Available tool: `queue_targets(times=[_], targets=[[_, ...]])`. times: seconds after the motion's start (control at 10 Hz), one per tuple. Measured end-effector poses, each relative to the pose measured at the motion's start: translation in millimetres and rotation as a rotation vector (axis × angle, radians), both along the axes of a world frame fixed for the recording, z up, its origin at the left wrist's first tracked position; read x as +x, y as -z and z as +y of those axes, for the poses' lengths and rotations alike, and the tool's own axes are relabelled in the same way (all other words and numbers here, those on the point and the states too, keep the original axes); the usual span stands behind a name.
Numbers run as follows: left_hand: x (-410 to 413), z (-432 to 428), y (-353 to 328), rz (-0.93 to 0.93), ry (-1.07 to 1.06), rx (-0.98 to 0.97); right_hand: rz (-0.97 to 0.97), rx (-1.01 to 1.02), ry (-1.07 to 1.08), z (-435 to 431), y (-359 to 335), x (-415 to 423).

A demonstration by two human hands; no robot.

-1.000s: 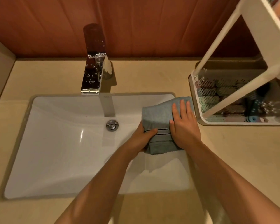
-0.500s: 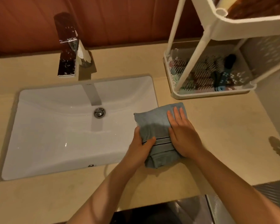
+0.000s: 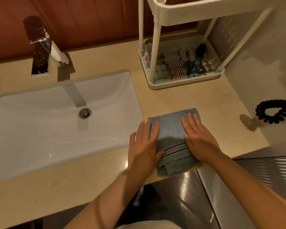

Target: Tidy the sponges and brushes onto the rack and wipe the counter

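At the near edge of the counter [image 3: 196,100], one folded blue-grey cloth [image 3: 170,129] is seen lying flat, its near end reaching the counter's front edge beside a ribbed metallic surface [image 3: 246,179]. Two hands are counted on it, both spread wide with straight fingers and nothing grasped. The left hand [image 3: 144,149] is laid across the cloth's left edge, its outer fingers lying over bare counter and its thumb touching the fabric. The right hand [image 3: 198,139] is pressed flat on the cloth's right side. One white sink [image 3: 40,129] is set into the counter just left of the cloth, with one drain plug [image 3: 85,113] at its middle. One coiled black cord [image 3: 271,111] is seen at the right, well apart from the cloth. Farther back, one white rack [image 3: 185,82] is stood on the counter; two tiers are visible. Striped sponges and brushes [image 3: 173,65] are gathered in its lower tray beside a blue-handled brush [image 3: 196,66]; their number cannot be told, since the rack's posts stand before them. One chrome faucet [image 3: 40,60] is mounted behind the sink, against a wood-panelled wall [image 3: 89,22].
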State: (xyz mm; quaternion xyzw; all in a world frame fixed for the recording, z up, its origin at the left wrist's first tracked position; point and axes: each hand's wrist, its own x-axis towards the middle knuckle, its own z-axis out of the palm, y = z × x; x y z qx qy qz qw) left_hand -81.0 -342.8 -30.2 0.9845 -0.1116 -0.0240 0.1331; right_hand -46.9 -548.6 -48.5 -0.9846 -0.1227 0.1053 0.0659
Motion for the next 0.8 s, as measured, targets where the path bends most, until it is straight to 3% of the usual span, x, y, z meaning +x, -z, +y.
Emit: queue_targets(times=[0.1,0.2,0.4,0.5,0.6,0.8], targets=[[-2,-8,12,-0.029,0.258,0.114,-0.018,-0.01,-0.001,-15,1,-8],[-5,-14,16,0.082,0.303,0.132,0.042,-0.032,0.018,-23,-4,-13],[12,-7,5,0.303,0.409,-0.076,0.083,-0.043,0.176,-11,-16,-14],[31,19,-15,0.319,0.421,-0.232,-0.018,0.023,0.236,21,-32,-5],[40,47,-30,0.351,0.346,-0.27,-0.054,0.078,0.099,58,-41,4],[58,134,-53,0.692,0.134,-0.06,0.109,0.264,-0.154,149,-62,25]])
